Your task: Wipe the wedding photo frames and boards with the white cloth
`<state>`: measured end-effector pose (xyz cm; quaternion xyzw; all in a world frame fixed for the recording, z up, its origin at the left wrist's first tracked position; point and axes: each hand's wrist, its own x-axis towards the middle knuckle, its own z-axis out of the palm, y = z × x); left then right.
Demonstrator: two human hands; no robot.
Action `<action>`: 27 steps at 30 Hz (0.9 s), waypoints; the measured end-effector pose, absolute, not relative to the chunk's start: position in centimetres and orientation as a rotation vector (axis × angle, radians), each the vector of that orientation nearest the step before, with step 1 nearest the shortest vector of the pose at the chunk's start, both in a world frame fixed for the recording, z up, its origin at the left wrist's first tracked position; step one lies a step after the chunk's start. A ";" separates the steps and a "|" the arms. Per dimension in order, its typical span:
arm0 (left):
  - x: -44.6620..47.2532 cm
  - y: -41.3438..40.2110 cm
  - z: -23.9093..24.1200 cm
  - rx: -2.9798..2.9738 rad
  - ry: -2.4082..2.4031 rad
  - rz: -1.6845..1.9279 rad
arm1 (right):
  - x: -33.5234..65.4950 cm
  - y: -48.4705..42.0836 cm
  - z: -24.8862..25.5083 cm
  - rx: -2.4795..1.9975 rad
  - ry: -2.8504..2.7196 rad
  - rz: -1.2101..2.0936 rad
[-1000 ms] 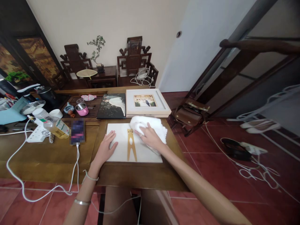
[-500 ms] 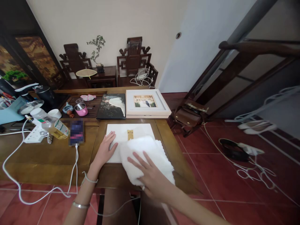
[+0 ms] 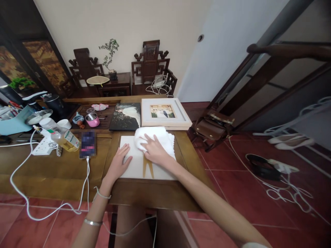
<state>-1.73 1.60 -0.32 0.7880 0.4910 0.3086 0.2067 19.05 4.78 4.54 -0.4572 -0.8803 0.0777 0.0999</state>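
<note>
A white rectangular panel [image 3: 136, 167] lies flat on the wooden table, with a gold-coloured, two-legged piece [image 3: 144, 168] on its surface. The upper part of that piece is covered by my right hand [image 3: 155, 153] and the cloth. My right hand is closed over a fluffy white cloth [image 3: 165, 137], bunched at its left end and pressed on the panel's far side. Resting on the panel's left edge, my left hand [image 3: 121, 161] is open, its fingers stretched flat.
Behind the panel lie a dark picture [image 3: 126, 116] and a framed photo [image 3: 184, 119]. To the left are a phone [image 3: 88, 144] on a white cable, a bottle [image 3: 67, 139], a power strip [image 3: 42, 146] and a pink mug [image 3: 92, 120]. The table's right edge borders the red-tiled floor.
My right hand has slid the white cloth away from me, from the panel's near right corner to its far side. The gold piece's legs are now uncovered. My left hand stays on the panel.
</note>
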 end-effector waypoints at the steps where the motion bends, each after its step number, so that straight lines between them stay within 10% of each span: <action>1: -1.7 1.6 -0.3 2.192 1.369 0.859 | 18.6 4.7 4.5 -1.387 -2.597 0.219; 14: -1.7 1.5 -0.7 2.244 1.361 0.805 | 20.1 -8.8 4.5 -1.086 -2.734 0.523; 27: -1.4 0.8 0.3 1.991 1.362 0.982 | 16.4 1.9 4.6 -1.441 -2.555 0.178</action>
